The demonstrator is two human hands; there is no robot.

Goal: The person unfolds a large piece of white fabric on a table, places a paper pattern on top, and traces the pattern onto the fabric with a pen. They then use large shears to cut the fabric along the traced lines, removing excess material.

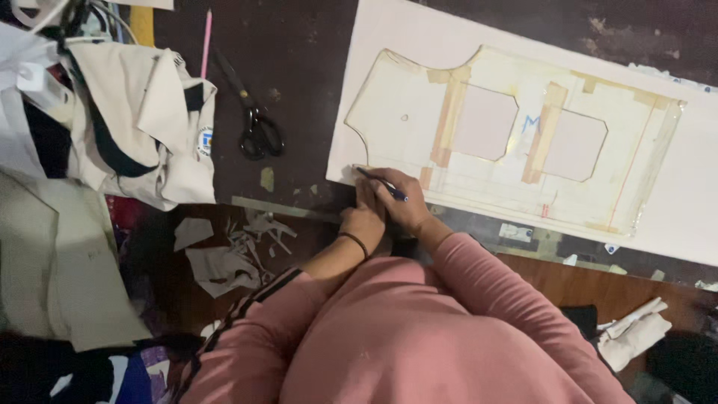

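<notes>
The right hand [404, 200] grips a dark pen [381, 183], its tip at the lower left corner of the taped paper pattern [516, 135], while the left hand [365, 217] rests closed just beside it, though I cannot tell whether it grasps anything. The pattern lies flat on a white sheet [389, 45] across the dark tabletop [299, 67]. To trace well, the pen tip should hug the pattern's edge while the left hand presses it down so nothing slips.

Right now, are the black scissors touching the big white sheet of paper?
Apart. The head view shows the black scissors lying on the dark table, with a plain strip of bare tabletop between them and the left edge of the big white sheet of paper.
</notes>
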